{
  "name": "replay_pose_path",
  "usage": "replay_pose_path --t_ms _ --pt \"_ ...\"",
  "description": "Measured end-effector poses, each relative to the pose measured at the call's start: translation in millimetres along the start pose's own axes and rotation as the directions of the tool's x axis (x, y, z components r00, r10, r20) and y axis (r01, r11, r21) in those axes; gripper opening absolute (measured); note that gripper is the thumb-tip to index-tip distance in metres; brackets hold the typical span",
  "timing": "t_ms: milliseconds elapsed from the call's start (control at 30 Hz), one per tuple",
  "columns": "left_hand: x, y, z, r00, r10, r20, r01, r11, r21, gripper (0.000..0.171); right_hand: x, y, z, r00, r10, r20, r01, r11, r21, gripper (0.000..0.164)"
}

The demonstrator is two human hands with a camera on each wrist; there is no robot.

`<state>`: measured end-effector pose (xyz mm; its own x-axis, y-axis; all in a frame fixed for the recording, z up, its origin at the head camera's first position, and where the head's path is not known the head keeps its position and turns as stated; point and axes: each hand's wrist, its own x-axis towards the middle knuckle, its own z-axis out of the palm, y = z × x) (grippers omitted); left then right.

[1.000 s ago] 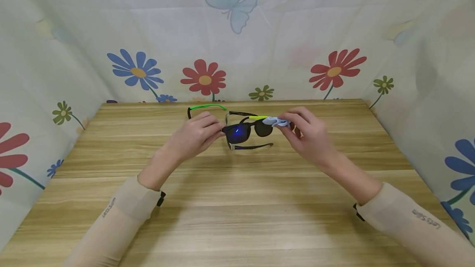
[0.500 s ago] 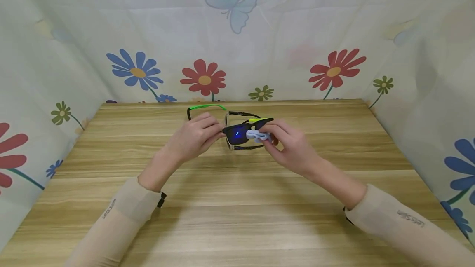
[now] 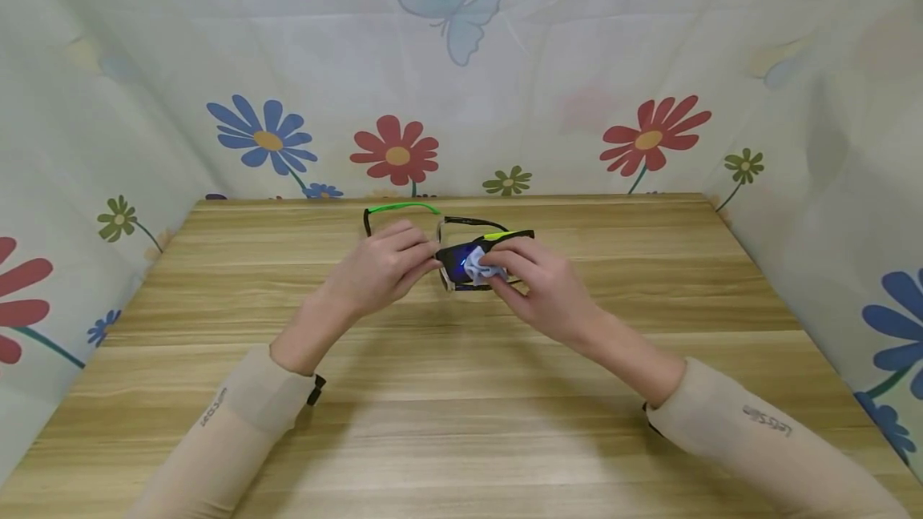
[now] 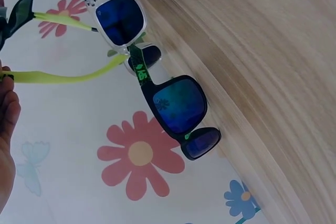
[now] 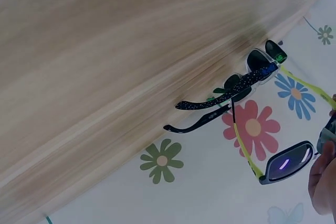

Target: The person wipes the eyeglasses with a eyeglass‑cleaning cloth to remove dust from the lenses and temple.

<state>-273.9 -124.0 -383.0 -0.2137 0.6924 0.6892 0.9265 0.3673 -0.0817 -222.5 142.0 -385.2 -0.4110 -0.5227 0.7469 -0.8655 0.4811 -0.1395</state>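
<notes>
Dark-lensed sunglasses [image 3: 453, 263] with yellow-green temples are held up above the table in the head view. My left hand [image 3: 378, 267] pinches their left end. Between the thumb and fingers of my right hand [image 3: 551, 287] is a crumpled light blue cloth [image 3: 477, 264], which lies over the inner part of the left lens. That hand and the cloth hide the other lens. In the left wrist view, the yellow temple [image 4: 68, 78] of these sunglasses reaches across toward a clear-framed pair. The right wrist view shows one lens [image 5: 289, 162] uncovered, with a bright reflection.
Behind the held pair, clear-framed sunglasses [image 4: 121, 19] with dark temples rest on the wooden table [image 3: 433, 423]. Left of them is a black-framed pair [image 4: 181, 106] with a green temple [image 3: 404, 205], partly behind my left hand. A flowered curtain [image 3: 324, 46] hangs around the table.
My right hand has moved left and slightly down with the cloth, from the sunglasses' right end to the left lens. My left hand has stayed almost still.
</notes>
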Motion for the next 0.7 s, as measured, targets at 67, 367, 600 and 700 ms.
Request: replay_pose_path --t_ms 67,367,600,700 --pt "-0.1 -0.1 0.3 1.000 0.003 -0.002 -0.003 1.000 0.000 0.019 1 0 2 1.000 0.004 -0.006 -0.004 1.000 0.002 0.025" --pt "6.1 5.6 -1.4 1.000 0.004 0.014 -0.004 1.000 -0.010 0.017 6 -3 7 1.000 -0.008 -0.017 0.008 1.000 0.014 0.026" --pt "9.9 8.7 1.4 1.000 0.022 0.009 -0.022 1.000 -0.023 0.016 12 -5 11 0.999 -0.045 -0.031 0.045 0.999 -0.013 0.027" --pt "10.2 9.0 1.7 1.000 0.017 0.009 -0.017 1.000 -0.022 0.015 13 -5 10 0.999 -0.046 -0.019 0.045 0.998 -0.044 0.026"
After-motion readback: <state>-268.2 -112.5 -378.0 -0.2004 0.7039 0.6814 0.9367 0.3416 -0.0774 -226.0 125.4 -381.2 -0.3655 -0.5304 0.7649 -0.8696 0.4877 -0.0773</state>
